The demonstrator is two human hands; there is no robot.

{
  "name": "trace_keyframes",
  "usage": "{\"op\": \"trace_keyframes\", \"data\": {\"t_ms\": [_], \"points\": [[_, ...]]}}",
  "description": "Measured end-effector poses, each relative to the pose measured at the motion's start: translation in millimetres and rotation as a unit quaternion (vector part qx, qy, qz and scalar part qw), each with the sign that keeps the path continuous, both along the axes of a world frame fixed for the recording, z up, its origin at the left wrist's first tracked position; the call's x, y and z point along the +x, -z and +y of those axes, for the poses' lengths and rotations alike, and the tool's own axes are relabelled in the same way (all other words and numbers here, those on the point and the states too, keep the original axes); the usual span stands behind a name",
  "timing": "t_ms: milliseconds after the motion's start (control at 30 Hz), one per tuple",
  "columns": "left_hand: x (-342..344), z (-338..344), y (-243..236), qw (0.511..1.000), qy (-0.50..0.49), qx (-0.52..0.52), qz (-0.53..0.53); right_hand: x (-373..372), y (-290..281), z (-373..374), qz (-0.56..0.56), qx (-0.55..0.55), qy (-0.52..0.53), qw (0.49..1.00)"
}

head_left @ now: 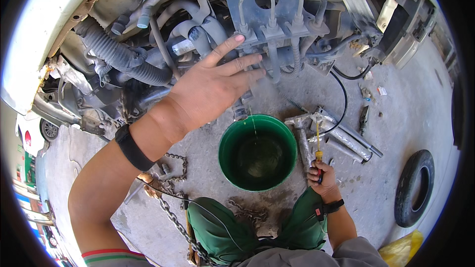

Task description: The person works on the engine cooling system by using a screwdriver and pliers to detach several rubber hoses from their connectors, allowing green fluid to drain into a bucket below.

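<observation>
The left hand (213, 86) reaches far up to the underside of a vehicle, palm flat and fingers (237, 64) spread wide, holding nothing; the fingertips rest against or just beside a grey metal bracket block (269, 7) with thin steel pipes running into it. A black wristband (132, 147) circles the left forearm. To the left of that hand lie a ribbed black rubber hose (116, 54) and several smooth grey hoses (195, 22).

The right hand (322, 178) sits near, low and to the right, its fingers closed around the handle of a yellow and red screwdriver (318, 148), whose slim shaft points up and away toward the far side. A black watch strap (334, 205) is on that wrist.

Between the two hands, on the concrete floor (410, 113), stands a round green plastic bucket (257, 151), open at the top, with a thin stream of liquid falling into it from the parts above. Just right of the bucket, beside the screwdriver, lie grey metal rods and a hammer-like tool (341, 136). A black rubber tyre (413, 188) lies well apart to the right, and a yellow plastic bag (401, 249) is near it at the lower edge. A steel chain (173, 212) trails across the floor by the person's green trouser knees (217, 232).
</observation>
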State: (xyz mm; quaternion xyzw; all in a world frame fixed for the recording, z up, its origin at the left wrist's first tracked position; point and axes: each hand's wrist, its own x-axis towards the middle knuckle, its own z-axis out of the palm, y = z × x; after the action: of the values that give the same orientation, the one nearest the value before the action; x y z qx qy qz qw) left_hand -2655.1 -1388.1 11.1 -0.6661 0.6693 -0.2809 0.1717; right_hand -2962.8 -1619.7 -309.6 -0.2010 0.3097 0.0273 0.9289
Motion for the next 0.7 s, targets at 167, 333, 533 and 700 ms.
{"op": "trace_keyframes", "data": {"t_ms": [167,333,533,700], "points": [[1.5,4.8,1.4,0.999,0.005,-0.025,0.037,4.2,-6.2,2.3,0.038,-0.009,0.015,0.999],[-1.1,4.5,-1.7,0.998,-0.001,-0.024,0.064,2.7,-2.9,0.2,0.029,0.0,0.017,0.999],[-0.9,5.2,0.1,0.998,-0.004,-0.023,0.054,3.2,-5.3,1.2,0.031,0.002,0.016,0.999],[-0.8,5.8,1.7,0.998,0.0,-0.03,0.061,4.8,-4.7,2.4,0.027,0.008,0.024,0.999]]}}
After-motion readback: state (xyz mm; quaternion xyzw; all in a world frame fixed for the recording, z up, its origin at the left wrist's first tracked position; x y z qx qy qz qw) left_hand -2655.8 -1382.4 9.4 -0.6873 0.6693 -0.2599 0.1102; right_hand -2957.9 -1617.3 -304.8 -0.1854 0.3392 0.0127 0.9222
